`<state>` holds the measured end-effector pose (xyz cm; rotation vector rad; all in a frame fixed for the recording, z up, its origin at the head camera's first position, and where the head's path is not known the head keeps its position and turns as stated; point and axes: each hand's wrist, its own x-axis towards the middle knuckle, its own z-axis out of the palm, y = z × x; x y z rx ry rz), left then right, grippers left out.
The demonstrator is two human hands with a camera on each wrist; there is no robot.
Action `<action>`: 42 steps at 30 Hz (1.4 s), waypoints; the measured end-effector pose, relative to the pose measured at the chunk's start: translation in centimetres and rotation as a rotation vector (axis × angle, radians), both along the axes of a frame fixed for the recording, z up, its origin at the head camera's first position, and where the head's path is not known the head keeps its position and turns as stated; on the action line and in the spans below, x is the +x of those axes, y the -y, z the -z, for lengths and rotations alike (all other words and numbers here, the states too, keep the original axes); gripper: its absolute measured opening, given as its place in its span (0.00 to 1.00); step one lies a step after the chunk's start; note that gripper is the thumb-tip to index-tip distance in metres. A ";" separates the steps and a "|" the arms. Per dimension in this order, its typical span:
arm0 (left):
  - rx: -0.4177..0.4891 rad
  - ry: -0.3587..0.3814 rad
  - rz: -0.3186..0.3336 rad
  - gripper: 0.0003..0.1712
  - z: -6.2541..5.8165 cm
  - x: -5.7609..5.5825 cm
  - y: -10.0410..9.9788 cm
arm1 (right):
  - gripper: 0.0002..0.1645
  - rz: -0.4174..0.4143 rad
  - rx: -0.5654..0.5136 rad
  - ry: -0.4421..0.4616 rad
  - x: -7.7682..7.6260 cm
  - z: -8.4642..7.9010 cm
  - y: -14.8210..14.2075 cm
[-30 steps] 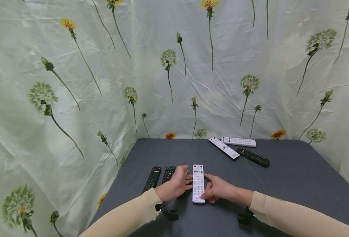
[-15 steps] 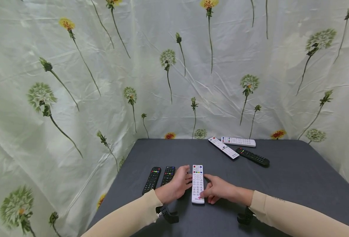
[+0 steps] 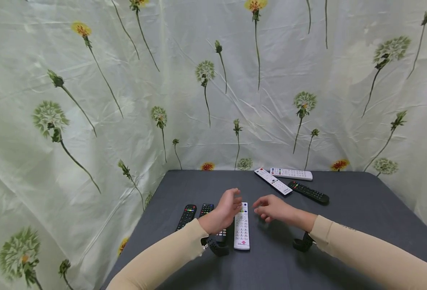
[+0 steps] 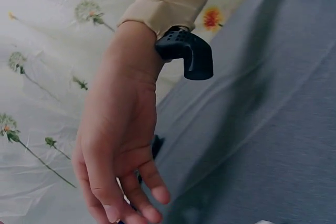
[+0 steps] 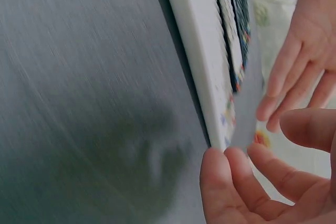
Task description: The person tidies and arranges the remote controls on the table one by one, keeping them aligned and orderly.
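A white remote control [image 3: 241, 233] lies lengthwise on the dark grey table, its coloured buttons at the far end. My left hand [image 3: 226, 211] hovers over its upper left edge, fingers relaxed and holding nothing. To the remote's right, my right hand [image 3: 276, 209] is raised above the table, fingers loosely bent around air. In the right wrist view, the fingertips of my right hand [image 5: 262, 182] overlap the far end of the white remote [image 5: 197, 51]. A black remote [image 3: 220, 235] with pale buttons is mostly hidden under my left hand and wrist.
Two more black remotes, one at the left [image 3: 187, 216] and one beside it [image 3: 206, 208], line up left of the white one. Farther back right lie a slanted white remote [image 3: 273, 181], another white remote [image 3: 291, 173] and a black remote [image 3: 309, 193]. Flowered cloth [image 3: 184, 80] hangs behind the table.
My right fingers have left the white remote's side and lifted up and away from it. My left hand has risen and shifted right, over the remote's far end. The white remote stays nearly in place.
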<state>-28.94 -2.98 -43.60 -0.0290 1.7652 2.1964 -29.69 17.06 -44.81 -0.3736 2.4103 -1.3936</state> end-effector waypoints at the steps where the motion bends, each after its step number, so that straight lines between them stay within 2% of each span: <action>1: 0.022 0.001 -0.003 0.33 -0.1 -0.5 -0.3 | 0.20 0.007 0.016 -0.026 -0.5 -0.2 -0.3; 7: 0.113 0.011 -0.018 0.32 -0.3 -2.9 -2.4 | 0.16 0.049 0.128 -0.145 -3.2 -1.2 -1.6; 13: 0.244 0.046 -0.088 0.32 -0.2 -5.7 -5.6 | 0.16 0.084 0.252 -0.241 -5.6 -2.3 -3.8; 17: 0.311 0.084 -0.139 0.32 0.1 -7.3 -7.7 | 0.17 0.123 0.286 -0.268 -7.3 -2.5 -5.4; 22: 0.363 0.130 -0.178 0.34 1.1 -8.8 -9.3 | 0.20 0.113 0.308 -0.282 -9.0 -2.3 -6.7; 26: 0.388 0.163 -0.173 0.36 1.9 -9.5 -10.2 | 0.24 0.096 0.312 -0.263 -10.1 -1.9 -7.5; 30: 0.407 0.189 -0.159 0.37 2.7 -9.8 -11.2 | 0.28 0.101 0.286 -0.202 -10.7 -1.1 -7.8; 35: 0.440 0.206 -0.138 0.39 3.4 -9.8 -12.8 | 0.29 0.173 0.275 -0.136 -11.0 0.0 -7.7; 38: 0.461 0.217 -0.152 0.40 3.6 -9.9 -13.5 | 0.28 0.188 0.256 -0.124 -11.0 0.4 -7.5; 42: 0.436 0.231 -0.191 0.41 3.8 -10.0 -13.6 | 0.27 0.163 0.286 -0.129 -11.0 0.5 -7.2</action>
